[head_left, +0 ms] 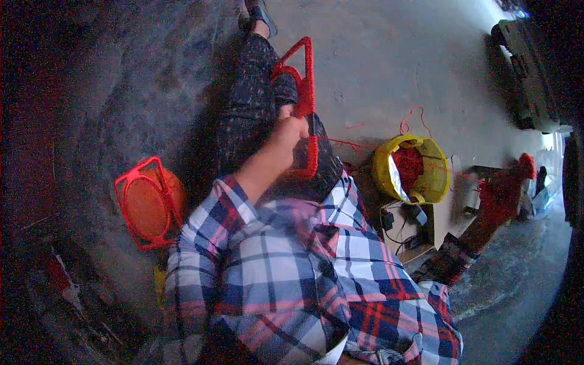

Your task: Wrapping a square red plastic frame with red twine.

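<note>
My left hand (pixel 281 146) is closed around the middle of a red cord-wrapped frame (pixel 309 85), held upright over my legs. A rounded inner piece shows near the frame's far end. From the frame a thin red cord (pixel 344 143) runs right, past a yellow tub (pixel 382 173) with red cord inside. My right arm stretches far out to the right, and the cord leads toward my right hand (pixel 522 170). That hand looks closed, though dim light and grain blur its fingers.
At my left, a second red frame (pixel 119 194) rests against a round orange object (pixel 176 188). Beside the tub, a box-like holder (pixel 426 222) has dark plugs and cables. A dark, bulky case (pixel 528 73) stands at the far right. Loose red cord (pixel 413 111) trails on the floor.
</note>
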A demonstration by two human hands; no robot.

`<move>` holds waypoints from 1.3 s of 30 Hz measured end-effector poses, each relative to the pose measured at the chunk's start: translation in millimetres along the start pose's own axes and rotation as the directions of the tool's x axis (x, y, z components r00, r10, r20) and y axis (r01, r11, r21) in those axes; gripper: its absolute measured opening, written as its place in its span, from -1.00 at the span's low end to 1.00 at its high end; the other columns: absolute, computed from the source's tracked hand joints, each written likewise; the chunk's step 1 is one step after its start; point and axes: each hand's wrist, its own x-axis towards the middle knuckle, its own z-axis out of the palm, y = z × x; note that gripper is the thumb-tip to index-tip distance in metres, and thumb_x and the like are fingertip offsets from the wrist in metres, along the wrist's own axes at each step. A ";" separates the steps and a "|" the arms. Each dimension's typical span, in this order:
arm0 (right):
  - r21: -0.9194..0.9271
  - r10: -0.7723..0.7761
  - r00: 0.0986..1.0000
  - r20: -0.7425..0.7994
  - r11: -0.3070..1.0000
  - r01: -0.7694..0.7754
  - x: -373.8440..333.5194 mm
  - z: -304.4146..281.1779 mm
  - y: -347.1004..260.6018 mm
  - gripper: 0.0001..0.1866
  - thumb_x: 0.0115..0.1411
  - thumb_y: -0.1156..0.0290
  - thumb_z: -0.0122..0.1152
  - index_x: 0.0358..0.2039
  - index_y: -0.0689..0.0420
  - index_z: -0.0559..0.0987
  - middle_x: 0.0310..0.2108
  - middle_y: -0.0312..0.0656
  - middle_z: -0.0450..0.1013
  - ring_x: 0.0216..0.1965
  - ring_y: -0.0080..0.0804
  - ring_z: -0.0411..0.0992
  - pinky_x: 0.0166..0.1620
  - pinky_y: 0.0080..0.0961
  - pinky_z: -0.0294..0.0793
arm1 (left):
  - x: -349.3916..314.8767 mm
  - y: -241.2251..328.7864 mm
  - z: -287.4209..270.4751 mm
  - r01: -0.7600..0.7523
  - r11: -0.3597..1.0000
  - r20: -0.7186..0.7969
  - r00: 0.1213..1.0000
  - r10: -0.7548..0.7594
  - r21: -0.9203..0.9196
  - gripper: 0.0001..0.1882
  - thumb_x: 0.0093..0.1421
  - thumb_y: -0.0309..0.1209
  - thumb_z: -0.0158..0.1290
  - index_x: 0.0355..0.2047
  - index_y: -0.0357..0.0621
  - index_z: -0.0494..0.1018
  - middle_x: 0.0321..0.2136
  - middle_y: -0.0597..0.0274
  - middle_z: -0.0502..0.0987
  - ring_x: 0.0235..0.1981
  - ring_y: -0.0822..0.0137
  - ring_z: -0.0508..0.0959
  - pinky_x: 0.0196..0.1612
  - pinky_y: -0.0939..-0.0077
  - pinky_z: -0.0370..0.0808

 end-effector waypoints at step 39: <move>0.340 0.135 0.736 0.663 0.822 -0.456 -28.0 137.0 161.9 -0.58 0.04 0.41 0.21 -0.05 0.12 0.44 -0.02 -0.08 0.40 -0.06 -0.20 0.42 0.03 -0.28 0.41 | -16.3 1.0 -10.1 -0.238 0.930 0.024 0.970 0.240 0.279 -0.65 -0.09 -0.51 -0.01 -0.21 -0.21 0.34 -0.36 0.23 0.39 -0.18 0.28 0.41 -0.05 0.42 0.32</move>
